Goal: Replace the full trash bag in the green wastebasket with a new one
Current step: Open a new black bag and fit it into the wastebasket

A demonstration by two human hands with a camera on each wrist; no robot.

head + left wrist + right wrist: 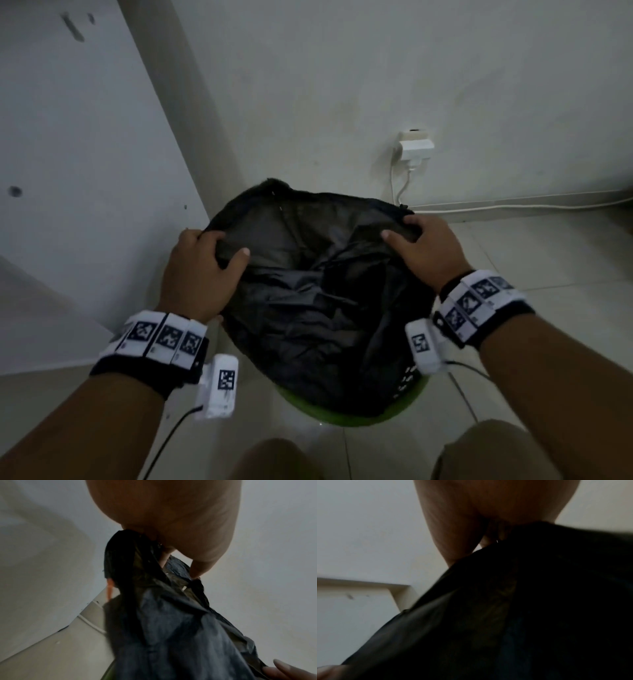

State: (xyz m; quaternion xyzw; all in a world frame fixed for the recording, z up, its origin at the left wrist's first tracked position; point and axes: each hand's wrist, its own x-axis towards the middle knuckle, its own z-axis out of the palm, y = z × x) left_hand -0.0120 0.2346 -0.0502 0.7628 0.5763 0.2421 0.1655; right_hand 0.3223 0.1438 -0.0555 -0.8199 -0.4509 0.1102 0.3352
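While both hands hold it open, the scene reads as follows.
Bag: a black trash bag (308, 291) sits in the green wastebasket (346, 416), its mouth spread wide between the two grips; crumpled dark plastic lines the inside, and whether anything lies at the bottom cannot be told.
Left grip: the left hand (198, 270) pinches the bag's edge, thumb lying over the inside of the film and fingers curled round the outside; the left wrist view shows the plastic (171, 628) gathered under the palm (171, 513).
Right grip: the right hand (424, 246) clutches the opposite edge the same way, fingers curled over a fold; its wrist view is mostly dark film (522, 608).
Axis: the mouth faces up toward the person; its long line runs from one grip to the other, and the far edge rises in a peak beyond them.
Basket: only the near green rim shows, below the grips, with the bag draped over it.
Floor: pale tiles (548, 260) under the basket.
Room: white wall (376, 68) beyond the grips, bearing a white plug (416, 147) with a cable (513, 204) trailing along the floor; a white panel (68, 137) stands beside the left grip.
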